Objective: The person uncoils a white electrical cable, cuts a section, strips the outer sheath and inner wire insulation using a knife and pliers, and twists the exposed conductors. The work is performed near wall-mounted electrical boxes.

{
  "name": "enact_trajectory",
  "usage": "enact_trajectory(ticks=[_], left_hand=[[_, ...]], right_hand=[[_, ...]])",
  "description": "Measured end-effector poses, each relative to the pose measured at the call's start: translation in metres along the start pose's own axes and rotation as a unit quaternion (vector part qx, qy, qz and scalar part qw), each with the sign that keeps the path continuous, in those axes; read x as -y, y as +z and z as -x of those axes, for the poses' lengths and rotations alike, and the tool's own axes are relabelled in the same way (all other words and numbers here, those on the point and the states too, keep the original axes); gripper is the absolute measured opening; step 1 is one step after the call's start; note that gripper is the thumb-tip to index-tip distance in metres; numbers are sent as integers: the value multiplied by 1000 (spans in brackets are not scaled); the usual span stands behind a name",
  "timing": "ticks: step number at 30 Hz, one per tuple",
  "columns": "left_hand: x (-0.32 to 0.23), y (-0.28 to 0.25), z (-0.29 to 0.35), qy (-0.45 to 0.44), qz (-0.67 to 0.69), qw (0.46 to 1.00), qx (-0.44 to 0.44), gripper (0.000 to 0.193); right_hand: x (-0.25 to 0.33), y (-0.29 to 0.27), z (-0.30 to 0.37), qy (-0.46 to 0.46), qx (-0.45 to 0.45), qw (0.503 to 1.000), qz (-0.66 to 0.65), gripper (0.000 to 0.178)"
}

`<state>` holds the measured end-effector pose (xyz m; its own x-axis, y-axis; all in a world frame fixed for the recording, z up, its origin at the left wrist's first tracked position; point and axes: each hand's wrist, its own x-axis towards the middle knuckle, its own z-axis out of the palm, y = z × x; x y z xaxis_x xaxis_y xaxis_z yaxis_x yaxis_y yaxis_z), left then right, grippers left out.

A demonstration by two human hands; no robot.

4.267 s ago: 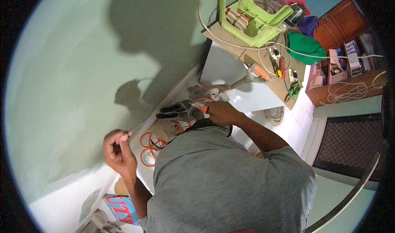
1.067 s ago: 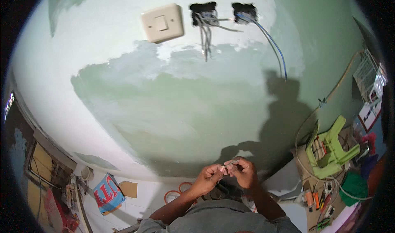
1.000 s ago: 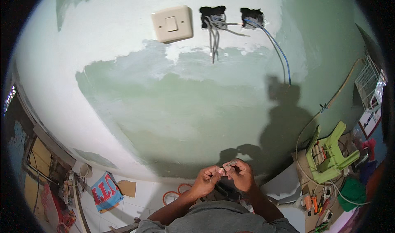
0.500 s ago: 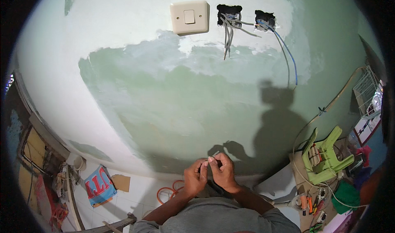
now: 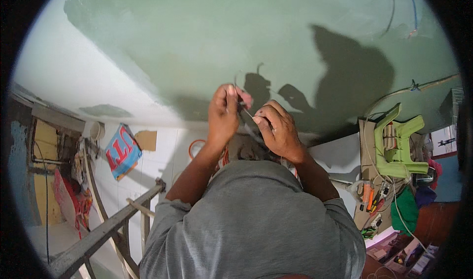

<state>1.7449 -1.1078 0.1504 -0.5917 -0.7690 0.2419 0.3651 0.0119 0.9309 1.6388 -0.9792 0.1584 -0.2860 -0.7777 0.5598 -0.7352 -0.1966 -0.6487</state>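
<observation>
"What does the floor (image 5: 165, 160) carry?"

"It's white tile. A blue bag (image 5: 121, 153) with red markings lies there, a piece of cardboard (image 5: 147, 140) just beside it, and an orange loop (image 5: 190, 150) to the right, hose or cord, I can't tell which."

"And the brown board (image 5: 366, 163) on the right?"

"An upturned light-green stool (image 5: 388, 169) sits on it, with hand tools (image 5: 366, 192) near that and a green cloth (image 5: 405, 211) at the edge."

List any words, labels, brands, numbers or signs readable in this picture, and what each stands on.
Blue sheet on the floor, left: large red letters; I don't copy out wording.
White panel at right: dark marks, too small to read.
Boxes at lower right: any print too small to read.
</observation>
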Motion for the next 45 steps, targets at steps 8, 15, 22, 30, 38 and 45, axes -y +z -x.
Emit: enact_trajectory(ticks=[8, 15, 22, 30, 38, 45], left_hand=[[-21, -53, -22, 22, 102, 986, -133, 26], [-28, -31, -11, -5, 75, 997, 9, 26], [-28, 1, 17, -40, -26, 993, 111, 30], [-24, 2, 12, -23, 32, 993, 109, 26], [-25, -9, 20, -30, -40, 991, 126, 25], [-30, -11, 26, -72, -75, 992, 74, 21]], right_hand=[[-7, -33, 48, 90, 37, 995, -22, 11], [-11, -35, 26, 73, -49, 988, 128, 28], [27, -30, -22, 104, -37, 986, -122, 30], [20, 2, 13, 160, 24, 975, -152, 31], [26, 6, 12, 119, 29, 986, -115, 15], [16, 13, 18, 10, 54, 998, -33, 15]])
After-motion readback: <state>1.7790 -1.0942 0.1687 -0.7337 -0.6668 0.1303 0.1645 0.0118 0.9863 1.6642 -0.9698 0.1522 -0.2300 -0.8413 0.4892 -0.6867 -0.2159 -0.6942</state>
